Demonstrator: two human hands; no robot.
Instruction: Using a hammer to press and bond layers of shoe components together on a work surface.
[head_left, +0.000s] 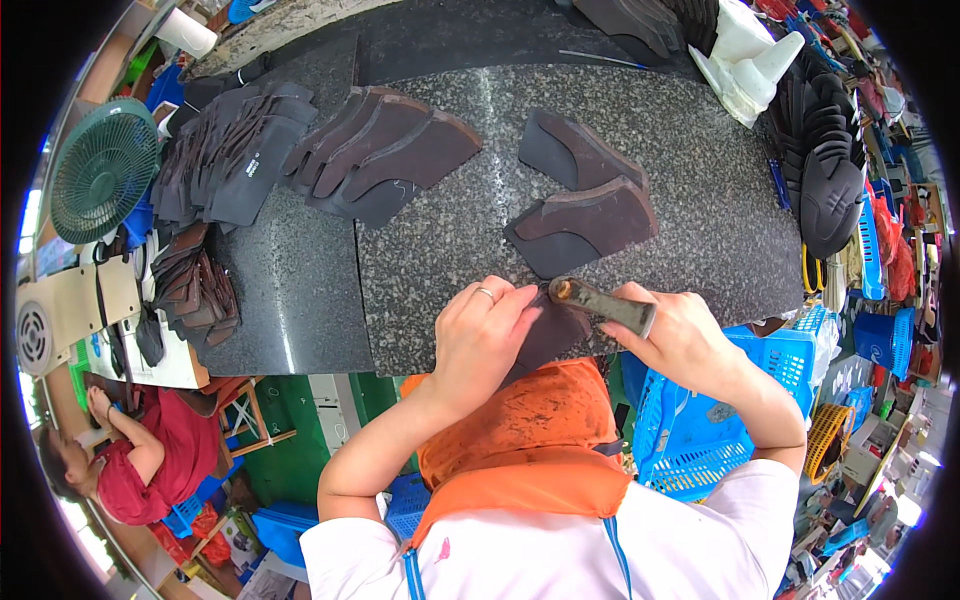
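Observation:
My left hand [478, 340], a ring on one finger, presses its fingertips on a dark shoe-upper piece [552, 338] at the slab's near edge. In my closed right hand [682, 335] is a hammer [608, 306] with a worn metal head. The head lies over that piece, close to my left fingertips; its handle is mostly hidden. Just beyond my hands, two brown-and-black upper pieces [590, 222] lie overlapping on the speckled stone slab [710, 220]. To their left, several similar pieces [400, 150] are fanned out.
Stacks of dark pieces [235, 155] line the left side near a green fan [104, 170]. White shoe lasts [750, 65] and stacked black soles [832, 200] stand at the far right. A blue crate [700, 465] sits below my right arm. Another person [165, 450] sits at left.

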